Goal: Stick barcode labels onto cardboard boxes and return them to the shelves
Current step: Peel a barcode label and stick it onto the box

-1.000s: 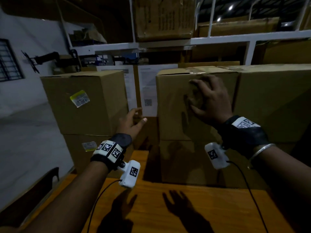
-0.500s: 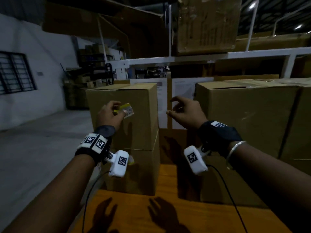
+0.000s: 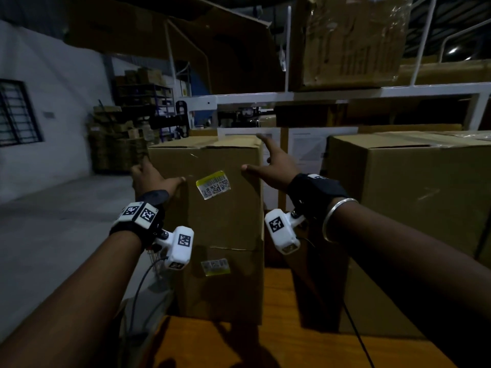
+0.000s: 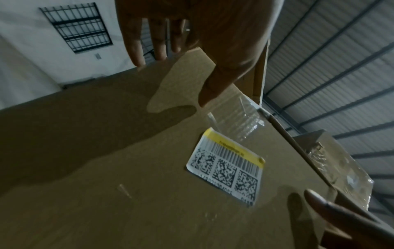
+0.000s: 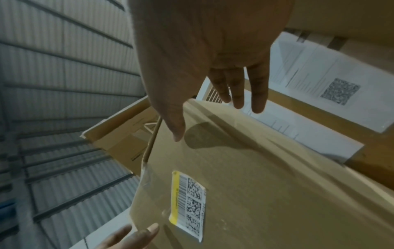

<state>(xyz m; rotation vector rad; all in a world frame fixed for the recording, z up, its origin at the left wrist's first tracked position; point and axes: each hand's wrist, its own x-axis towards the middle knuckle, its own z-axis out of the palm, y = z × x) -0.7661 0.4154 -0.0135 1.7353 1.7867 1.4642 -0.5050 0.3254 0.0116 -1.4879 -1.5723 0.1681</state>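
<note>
A brown cardboard box (image 3: 220, 216) stands on top of a second box (image 3: 225, 293), with a yellow and white barcode label (image 3: 213, 185) stuck flat on its front. My left hand (image 3: 152, 179) is at the box's left edge, its thumb lying on the front face and its fingers straight past the side. My right hand (image 3: 271, 166) is at the right edge, thumb on the front and fingers stretched toward the top corner. The left wrist view shows the label (image 4: 228, 170) below my straight fingers (image 4: 138, 47). The label (image 5: 189, 203) also lies below my right hand (image 5: 202, 67).
The lower box carries its own label (image 3: 215, 266). A larger box (image 3: 411, 197) stands to the right across a narrow gap. Both stacks rest on a wooden surface (image 3: 279, 343). A white shelf beam (image 3: 345, 92) with another box (image 3: 345, 41) runs overhead. Printed sheets (image 3: 305, 147) hang behind.
My right hand left the right-hand box and came across to the labelled box's right edge. My left hand moved off the label to the left edge. The view turned left.
</note>
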